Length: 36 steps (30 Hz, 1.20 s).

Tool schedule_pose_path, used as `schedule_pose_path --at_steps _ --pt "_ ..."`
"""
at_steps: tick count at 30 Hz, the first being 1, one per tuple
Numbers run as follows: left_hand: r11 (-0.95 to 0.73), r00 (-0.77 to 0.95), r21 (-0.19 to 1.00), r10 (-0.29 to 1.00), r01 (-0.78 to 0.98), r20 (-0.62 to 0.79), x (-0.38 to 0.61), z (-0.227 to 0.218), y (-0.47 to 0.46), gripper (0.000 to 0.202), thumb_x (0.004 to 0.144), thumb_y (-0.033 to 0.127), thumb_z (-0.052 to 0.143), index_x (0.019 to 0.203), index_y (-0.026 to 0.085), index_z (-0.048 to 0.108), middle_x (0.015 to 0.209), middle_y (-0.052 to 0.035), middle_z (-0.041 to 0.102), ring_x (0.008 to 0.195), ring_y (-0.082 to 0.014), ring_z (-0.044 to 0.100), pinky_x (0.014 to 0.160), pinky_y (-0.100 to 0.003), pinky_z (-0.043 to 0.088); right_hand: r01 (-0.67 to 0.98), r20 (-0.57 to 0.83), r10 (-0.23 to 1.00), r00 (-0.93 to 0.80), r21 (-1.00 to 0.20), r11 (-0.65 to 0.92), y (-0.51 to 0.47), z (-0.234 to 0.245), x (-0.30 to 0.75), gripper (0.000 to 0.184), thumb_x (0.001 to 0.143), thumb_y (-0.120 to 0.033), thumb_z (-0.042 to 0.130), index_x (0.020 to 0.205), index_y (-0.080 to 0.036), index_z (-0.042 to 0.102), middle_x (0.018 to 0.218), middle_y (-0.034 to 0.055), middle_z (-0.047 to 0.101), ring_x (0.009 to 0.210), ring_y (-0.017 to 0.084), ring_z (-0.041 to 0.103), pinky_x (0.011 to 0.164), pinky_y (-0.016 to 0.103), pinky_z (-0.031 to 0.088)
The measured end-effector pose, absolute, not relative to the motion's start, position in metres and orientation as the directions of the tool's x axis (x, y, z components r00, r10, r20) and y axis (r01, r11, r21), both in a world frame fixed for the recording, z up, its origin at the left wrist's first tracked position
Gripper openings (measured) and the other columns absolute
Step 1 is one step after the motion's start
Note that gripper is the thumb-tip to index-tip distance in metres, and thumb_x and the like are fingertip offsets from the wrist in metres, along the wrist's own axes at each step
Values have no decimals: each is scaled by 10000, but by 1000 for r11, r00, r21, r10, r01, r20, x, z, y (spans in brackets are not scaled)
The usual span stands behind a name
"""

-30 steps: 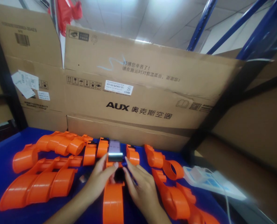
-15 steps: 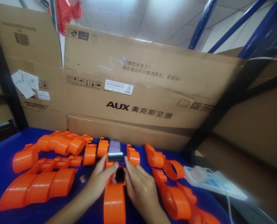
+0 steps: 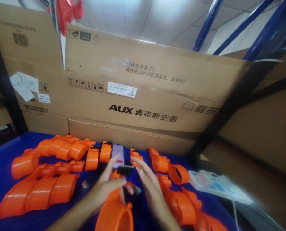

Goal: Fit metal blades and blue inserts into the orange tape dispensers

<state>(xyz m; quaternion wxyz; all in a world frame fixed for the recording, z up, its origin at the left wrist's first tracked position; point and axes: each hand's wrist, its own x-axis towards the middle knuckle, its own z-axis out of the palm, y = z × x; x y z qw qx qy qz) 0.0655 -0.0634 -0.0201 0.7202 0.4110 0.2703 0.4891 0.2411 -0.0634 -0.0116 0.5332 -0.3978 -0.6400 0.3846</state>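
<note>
An orange plastic tape dispenser with a wide ring and a dark roller at its top end is tilted in front of me. My left hand is closed around its neck, the thumb lying across it. My right hand is just to the right, fingers stretched forward beside the dispenser's blue part; whether the fingertips touch it I cannot tell. Just beyond my left fingers lies a phone with digits on its screen. Orange dispensers with black pieces stand beside it.
Several joined orange ring parts lie on the blue surface at left, more orange parts at right. A white-and-blue tray with a cable is at the far right. A large cardboard panel stands behind, near a dark metal post.
The dispenser has turned and tilted, its ring opening now showing to the right. My right hand has shifted off its side, and the phone's screen is less covered.
</note>
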Motion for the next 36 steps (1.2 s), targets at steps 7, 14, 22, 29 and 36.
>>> schedule_pose_path --at_steps 7,14,22,29,36 --pt "344 551 790 835 -507 -10 63 -21 -70 973 826 330 750 1584 353 141 928 -88 757 584 -263 752 576 -349 550 -204 268 891 -368 -958 204 -65 -11 241 486 948 -501 543 1366 -254 562 1167 117 705 1029 288 685 854 400 548" --pt "355 644 796 763 -490 57 59 -28 -70 859 765 334 821 1501 373 379 1227 -140 691 873 -324 772 724 -426 595 -144 299 896 -327 -953 265 -68 -14 236 443 902 -524 637 1232 -239 566 955 59 659 843 215 633 758 317 513" --pt "132 481 897 871 -422 98 65 -18 -72 587 803 376 786 1351 271 604 1376 -141 614 981 -329 736 876 -494 588 -118 326 916 -232 -945 306 -71 -12 225 415 833 -564 721 945 -249 475 864 -5 552 770 162 545 696 268 486" --pt "117 431 873 895 -474 114 69 -18 -80 608 773 365 803 1344 270 617 1327 -136 651 1124 -397 671 901 -515 573 -193 286 933 -218 -950 246 -77 -14 220 426 822 -535 742 907 -272 419 812 -34 525 636 126 515 472 195 404" --pt "219 432 711 892 -668 131 54 -24 -66 637 839 523 657 1384 209 553 1054 -146 771 734 -297 757 651 -394 580 128 365 926 -100 -918 376 -63 -13 233 282 977 -494 519 915 -223 567 762 -2 580 664 147 524 618 253 435"
